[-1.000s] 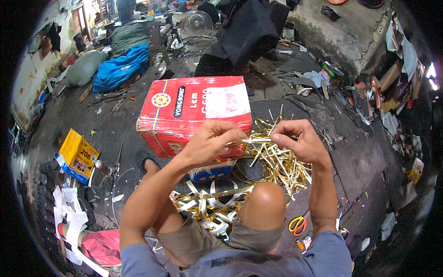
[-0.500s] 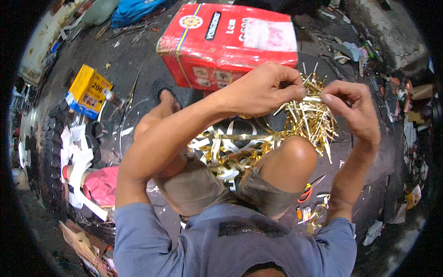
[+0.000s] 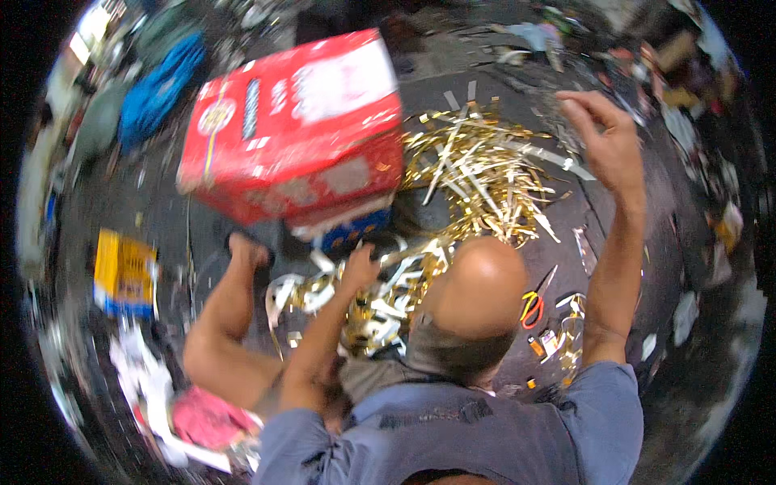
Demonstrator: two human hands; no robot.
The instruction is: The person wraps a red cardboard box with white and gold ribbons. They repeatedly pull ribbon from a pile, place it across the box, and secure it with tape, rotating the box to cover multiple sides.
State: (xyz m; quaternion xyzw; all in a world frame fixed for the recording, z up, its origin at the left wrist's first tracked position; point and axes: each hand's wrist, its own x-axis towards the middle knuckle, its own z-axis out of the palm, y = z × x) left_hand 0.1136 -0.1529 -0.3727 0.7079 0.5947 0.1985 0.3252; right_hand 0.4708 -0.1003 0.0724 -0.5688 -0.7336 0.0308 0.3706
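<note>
My left hand (image 3: pixel 361 263) is low between my legs, at the far edge of a tangle of gold and white ribbon strips (image 3: pixel 388 311). Motion blur smears its fingers, so its hold cannot be made out. Up at the right is my right hand (image 3: pixel 605 137), fingers stretched out and apart with nothing seen in them. Just below those fingers a pale strip (image 3: pixel 558 158) slants across the right side of a heap of cut gold strips (image 3: pixel 493 182). The heap lies on the dark floor beyond my right knee.
A large red carton (image 3: pixel 299 129) rests on a blue box (image 3: pixel 356 229) left of the heap. Yellow-handled scissors (image 3: pixel 533 307) and an orange lighter (image 3: pixel 536 346) lie right of my knee. At left are a yellow box (image 3: pixel 125 273) and a pink cloth (image 3: pixel 208 416). Scraps line the edges.
My hands were close together over the gold heap, pinching a strip. They have parted: the left dropped back toward the ribbon tangle, and the right stays raised with its fingers spread. The view has turned.
</note>
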